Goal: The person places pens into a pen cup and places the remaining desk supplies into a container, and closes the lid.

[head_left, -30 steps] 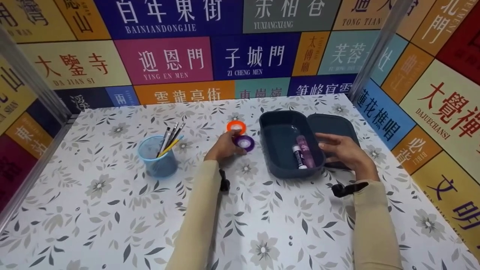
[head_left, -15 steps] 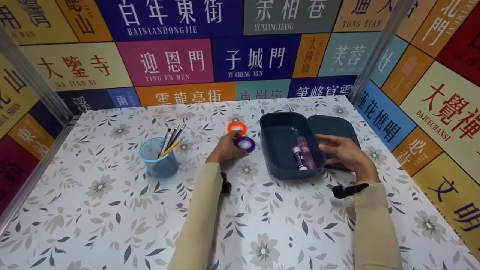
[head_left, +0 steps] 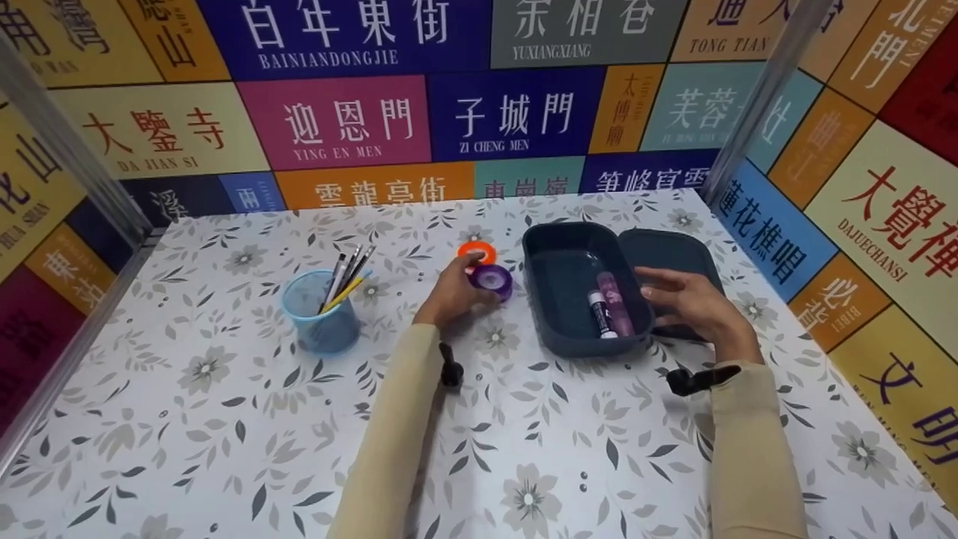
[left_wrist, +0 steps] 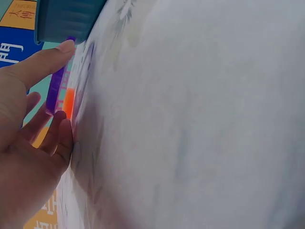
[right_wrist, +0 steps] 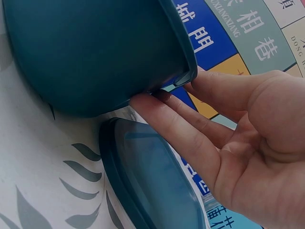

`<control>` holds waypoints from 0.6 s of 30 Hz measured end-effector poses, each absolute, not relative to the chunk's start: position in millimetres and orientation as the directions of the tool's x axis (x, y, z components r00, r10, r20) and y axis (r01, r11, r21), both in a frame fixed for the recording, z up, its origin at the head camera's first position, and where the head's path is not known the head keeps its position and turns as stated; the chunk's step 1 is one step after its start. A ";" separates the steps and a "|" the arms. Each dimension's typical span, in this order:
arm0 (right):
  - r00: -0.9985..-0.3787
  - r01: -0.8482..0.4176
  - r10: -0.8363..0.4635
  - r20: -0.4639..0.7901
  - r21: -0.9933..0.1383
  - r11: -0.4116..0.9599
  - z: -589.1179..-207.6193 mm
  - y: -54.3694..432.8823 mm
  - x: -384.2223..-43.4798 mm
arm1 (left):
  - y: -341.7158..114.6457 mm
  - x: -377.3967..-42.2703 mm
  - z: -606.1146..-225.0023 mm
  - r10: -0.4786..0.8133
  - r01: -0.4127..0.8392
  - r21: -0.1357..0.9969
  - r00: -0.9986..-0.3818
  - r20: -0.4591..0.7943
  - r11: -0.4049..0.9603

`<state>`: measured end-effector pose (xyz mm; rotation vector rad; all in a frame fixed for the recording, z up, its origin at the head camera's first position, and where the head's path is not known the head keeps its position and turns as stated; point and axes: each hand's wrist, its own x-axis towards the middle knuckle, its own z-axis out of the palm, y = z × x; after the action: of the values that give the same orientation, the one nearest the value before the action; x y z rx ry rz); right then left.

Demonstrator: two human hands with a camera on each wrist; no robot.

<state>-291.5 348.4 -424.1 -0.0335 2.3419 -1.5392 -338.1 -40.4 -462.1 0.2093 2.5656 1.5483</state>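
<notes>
My left hand (head_left: 453, 292) pinches a purple ring-shaped roll, apparently tape (head_left: 492, 281), between thumb and fingertips. In the left wrist view the purple roll (left_wrist: 55, 88) is held on edge, just off the tabletop. An orange roll (head_left: 485, 248) lies on the table right behind it. To the right stands a dark teal open box (head_left: 550, 338) with a glue stick (head_left: 601, 314) and a pink translucent tube (head_left: 614, 303) inside. The fingers of my right hand (head_left: 692, 303) are fairly straight and touch the box's outer right wall, as the right wrist view confirms.
The box's dark lid (head_left: 666, 247) lies on the table at its right, partly behind my right hand. A light blue mesh pen cup (head_left: 322, 329) with several pencils and pens (head_left: 346, 281) stands at the left. Printed panels (head_left: 337, 123) wall the floral-patterned table (head_left: 262, 449).
My left hand has raised the purple roll a little, and the roll has tilted. My right hand stays at the box's side. The head view has shifted slightly.
</notes>
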 end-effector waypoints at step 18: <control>-0.944 0.164 -0.194 -0.269 -0.887 0.433 -423.4 346.7 -293.7 | -32.0 -336.1 -431.1 0.213 0.139 0.943 -0.974 0.076 0.301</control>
<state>-293.7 346.7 -423.4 -0.0257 2.3600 -1.5147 -336.1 -32.0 -431.1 0.3360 2.4822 1.7891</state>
